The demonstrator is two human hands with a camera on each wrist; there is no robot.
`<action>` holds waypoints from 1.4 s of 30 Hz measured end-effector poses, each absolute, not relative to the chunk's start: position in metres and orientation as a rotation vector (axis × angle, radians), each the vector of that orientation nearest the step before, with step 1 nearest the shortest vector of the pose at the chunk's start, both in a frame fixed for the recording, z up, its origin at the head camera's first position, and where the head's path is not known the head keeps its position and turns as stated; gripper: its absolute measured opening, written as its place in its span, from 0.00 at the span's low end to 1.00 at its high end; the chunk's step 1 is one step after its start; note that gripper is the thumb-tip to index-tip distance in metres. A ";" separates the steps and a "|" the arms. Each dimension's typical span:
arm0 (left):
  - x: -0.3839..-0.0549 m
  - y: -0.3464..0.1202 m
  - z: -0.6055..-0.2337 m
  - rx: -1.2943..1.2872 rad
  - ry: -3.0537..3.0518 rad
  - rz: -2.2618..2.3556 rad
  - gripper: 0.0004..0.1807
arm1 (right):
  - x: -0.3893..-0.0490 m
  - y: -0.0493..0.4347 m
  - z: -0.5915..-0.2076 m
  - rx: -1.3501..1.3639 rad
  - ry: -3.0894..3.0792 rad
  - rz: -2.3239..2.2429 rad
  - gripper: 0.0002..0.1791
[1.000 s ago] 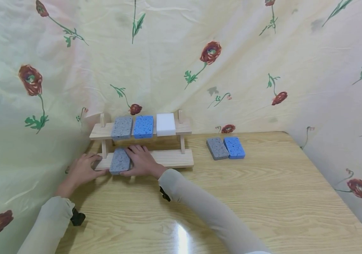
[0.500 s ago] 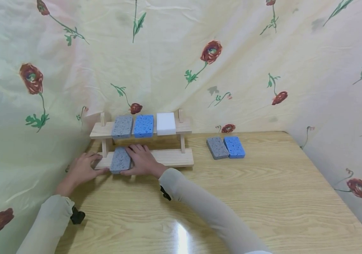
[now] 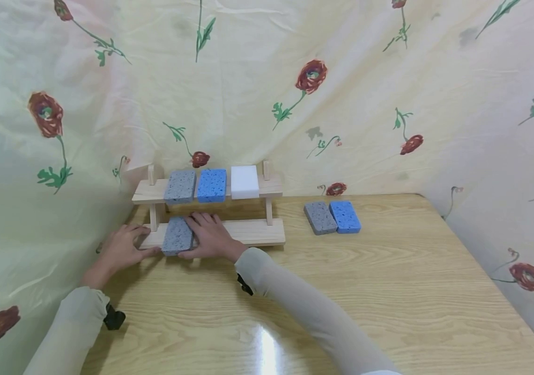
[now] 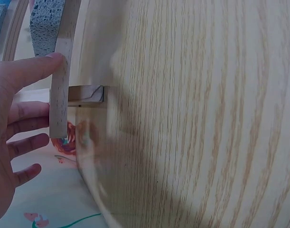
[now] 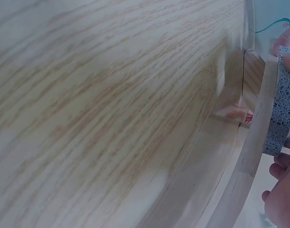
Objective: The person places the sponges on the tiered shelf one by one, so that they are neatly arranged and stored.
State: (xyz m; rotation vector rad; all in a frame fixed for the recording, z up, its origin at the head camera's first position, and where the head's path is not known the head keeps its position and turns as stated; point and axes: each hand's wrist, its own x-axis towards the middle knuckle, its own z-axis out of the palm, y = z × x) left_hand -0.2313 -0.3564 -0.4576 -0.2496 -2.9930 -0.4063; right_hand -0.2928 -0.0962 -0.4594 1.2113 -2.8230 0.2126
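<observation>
1. Evidently central is the lower gray sponge (image 3: 177,237), lying flat near the left end of the lower board (image 3: 253,233) of a two-tier wooden stand, its near end at the board's front edge.
2. The right hand (image 3: 212,239) grips this sponge from its right side, fingers toward the far end and thumb at the near end.
3. The left hand (image 3: 122,252) holds the left end of the lower board between thumb and fingers; the left wrist view shows the thumb along the front edge. Its tip is by the sponge's near left corner; whether they touch, I cannot tell.
4. Above, on the upper board (image 3: 147,192), three pieces sit in a spaced row: an upper gray sponge (image 3: 180,186) at left, an upper blue sponge (image 3: 212,185) in the middle and a white block (image 3: 245,182) at right.
5. Right of the stand, well apart from it, a second gray sponge (image 3: 320,217) and a second blue sponge (image 3: 345,216) lie side by side on the wood-grain table (image 3: 389,302).
6. Both arms wear pale sleeves (image 3: 314,312), with a black device (image 3: 114,316) at the left wrist.
7. Behind everything hangs a cream cloth (image 3: 248,78) printed with red flowers and green stems.
</observation>
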 end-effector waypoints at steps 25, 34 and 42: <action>-0.228 -0.353 -0.453 -0.255 -3.007 -0.397 0.42 | -0.288 -0.065 -0.453 1.291 -2.755 0.199 0.58; -0.229 -0.352 -0.452 -0.249 -3.017 -0.403 0.41 | -0.286 -0.038 -0.451 1.324 -2.769 0.196 0.57; -0.228 -0.352 -0.452 -0.261 -3.013 -0.410 0.42 | -0.289 -0.012 -0.452 1.328 -2.720 0.164 0.56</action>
